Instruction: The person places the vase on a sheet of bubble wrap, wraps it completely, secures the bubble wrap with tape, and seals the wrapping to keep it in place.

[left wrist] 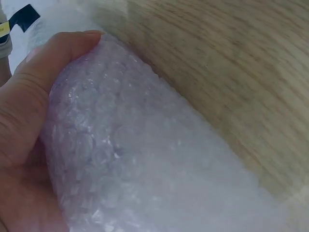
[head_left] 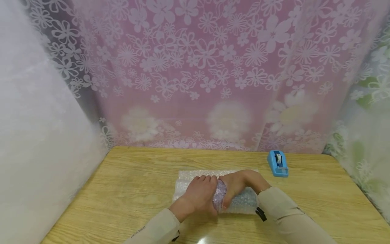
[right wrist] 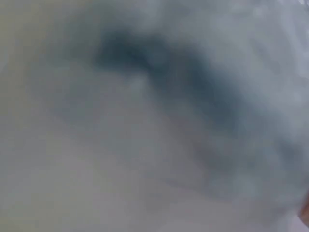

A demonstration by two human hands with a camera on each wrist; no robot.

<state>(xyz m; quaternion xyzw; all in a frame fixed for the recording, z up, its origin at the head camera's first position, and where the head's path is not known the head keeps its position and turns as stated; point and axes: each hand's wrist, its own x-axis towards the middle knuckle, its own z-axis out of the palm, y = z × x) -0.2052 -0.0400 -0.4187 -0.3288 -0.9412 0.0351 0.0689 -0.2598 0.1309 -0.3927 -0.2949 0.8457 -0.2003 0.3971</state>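
Observation:
A roll of clear bubble wrap [head_left: 219, 196] lies crosswise near the front of the table, its purple-tinted contents blurred by the bubbles. My left hand [head_left: 199, 193] grips its left part, thumb on the near side and fingers over the top. In the left wrist view the left thumb [left wrist: 63, 48] presses on the bubbled surface. Close beside it, my right hand [head_left: 236, 184] holds the roll with thumb and fingers spread around it. Something dark bluish shows through the wrap's right end [head_left: 248, 200]. The right wrist view is mostly blurred wrap [right wrist: 145, 121] with a dark shape inside.
A blue tape dispenser [head_left: 278, 164] with a tape roll stands at the back right of the wooden table [head_left: 131, 183]. Behind the table hangs a pink flowered curtain [head_left: 195, 84]. White sheeting [head_left: 45, 135] closes off the left side, and a flowered curtain [head_left: 365, 145] the right.

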